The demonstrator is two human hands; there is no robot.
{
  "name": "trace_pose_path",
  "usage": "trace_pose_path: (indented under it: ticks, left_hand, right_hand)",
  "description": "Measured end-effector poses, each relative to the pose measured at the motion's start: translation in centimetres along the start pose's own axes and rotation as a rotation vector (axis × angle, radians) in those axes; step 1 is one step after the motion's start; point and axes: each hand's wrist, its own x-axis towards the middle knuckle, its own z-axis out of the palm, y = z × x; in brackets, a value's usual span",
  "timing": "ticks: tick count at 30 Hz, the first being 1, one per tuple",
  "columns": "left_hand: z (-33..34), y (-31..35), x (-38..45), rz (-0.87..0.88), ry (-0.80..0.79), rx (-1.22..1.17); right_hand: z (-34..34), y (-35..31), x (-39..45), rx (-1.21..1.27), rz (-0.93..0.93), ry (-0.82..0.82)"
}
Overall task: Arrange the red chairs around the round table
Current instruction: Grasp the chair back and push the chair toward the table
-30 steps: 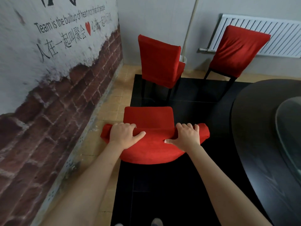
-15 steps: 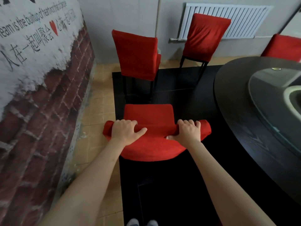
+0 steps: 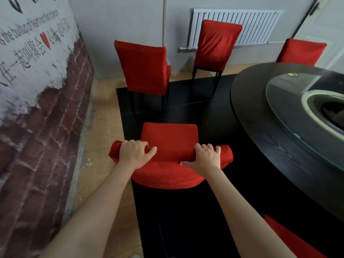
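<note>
While both hands grasp its top rail, the nearest red chair (image 3: 168,140) stands between the brick-painted wall (image 3: 42,116) and the round table (image 3: 275,138), seat pointing away from the person rather than at the table. Left hand (image 3: 133,154): fingers curled over the left end of the backrest, thumb along the front. Right hand (image 3: 206,158): fingers hooked over the right end, thumb along the near face.

Second chair (image 3: 142,67): well apart from the table, near the wall, back turned to the viewer; judged unplaced. Third chair (image 3: 216,43): in front of the radiator (image 3: 253,25), short of the table edge; judged unplaced. Fourth chair (image 3: 300,52): behind the far rim, seemingly drawn in. Fifth chair (image 3: 284,237): only a red corner shows at lower right beside the table; placement unclear.

Status: early to midway. Remaining, by my reckoning: turn the held chair toward the rim, then the two beyond.
</note>
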Motion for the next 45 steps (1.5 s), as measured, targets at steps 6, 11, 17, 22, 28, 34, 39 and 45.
trace_pose_path:
  ticks: [6, 11, 17, 22, 28, 34, 39, 45]
  left_hand:
    - [0.0, -1.8, 0.4, 0.088, -0.014, -0.005]
    - [0.1, -2.7, -0.7, 0.181, -0.005, -0.024]
    - [0.2, -3.7, -1.8, 0.264, -0.027, -0.055]
    - [0.2, -3.7, -3.1, 0.285, -0.024, -0.039]
    - [0.3, -3.8, -3.8, 0.291, -0.034, -0.025]
    - [0.2, -4.6, -4.3, 0.310, -0.028, -0.030]
    - [-0.3, -6.7, -2.3, 0.340, -0.024, -0.042]
    - [-0.5, -8.5, -0.3, 0.387, -0.034, -0.038]
  right_hand:
    - [0.3, -2.0, -2.0, 0.013, 0.107, 0.030]
    - [0.3, -3.3, -3.5, 0.015, 0.180, 0.030]
    - [0.2, -4.3, -4.7, 0.001, 0.225, -0.003]
    - [0.4, -4.6, -6.2, -0.010, 0.222, -0.009]
    - [0.5, -4.9, -6.9, -0.002, 0.229, -0.021]
    - [0.5, -5.9, -8.0, -0.017, 0.246, -0.026]
    - [1.0, -8.7, -9.1, 0.021, 0.312, 0.033]
    - [1.3, -12.5, -10.1, 0.037, 0.429, 0.069]
